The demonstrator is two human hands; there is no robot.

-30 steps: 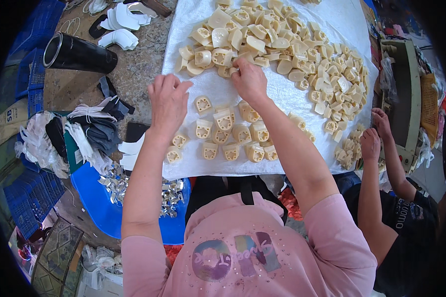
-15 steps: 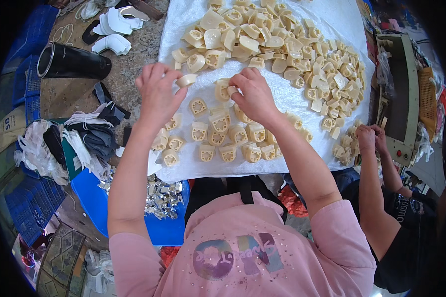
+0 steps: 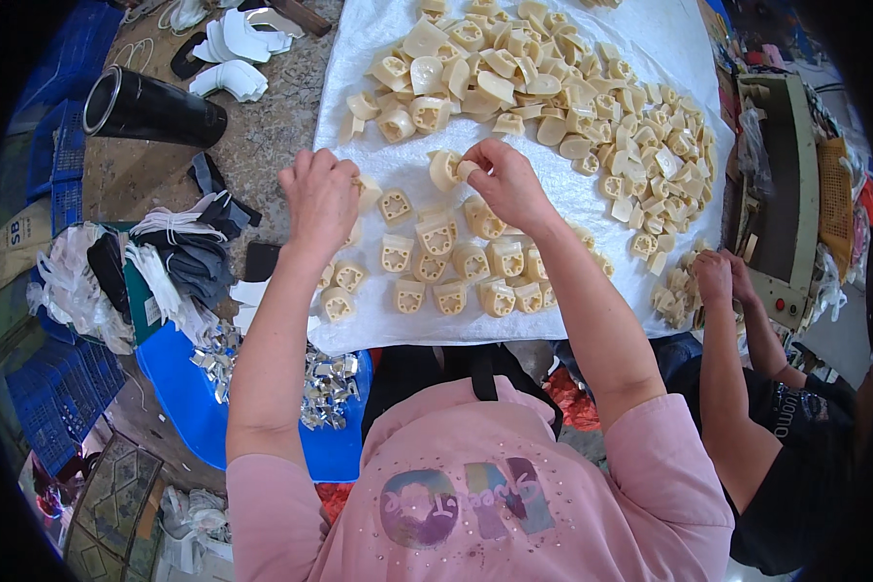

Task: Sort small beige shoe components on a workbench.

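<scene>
My left hand (image 3: 322,202) is closed on a cream plastic piece (image 3: 368,193), low over the left part of the white sheet (image 3: 359,335). To its right, my right hand (image 3: 510,186) pinches another cream plastic piece (image 3: 444,170) between thumb and fingers. Between and below the hands, several similar pieces lie spread out, most with a star-shaped hollow facing up, such as one hollow piece (image 3: 395,252). Beyond the hands is a large heap of the same cream pieces (image 3: 495,87), trailing off to the right.
A black cylinder (image 3: 155,107) lies left of the sheet, near white curved parts (image 3: 233,58). Gloves (image 3: 179,257) are piled nearer me. A blue tray (image 3: 179,388) holds shiny metal parts. At right, another person's hands (image 3: 718,276) work by the sheet's edge, near a green machine (image 3: 781,194).
My left hand has come down and slightly right with its piece, nearer the sheet. My right hand has shifted a little right, still holding its piece. The view has moved slightly.
</scene>
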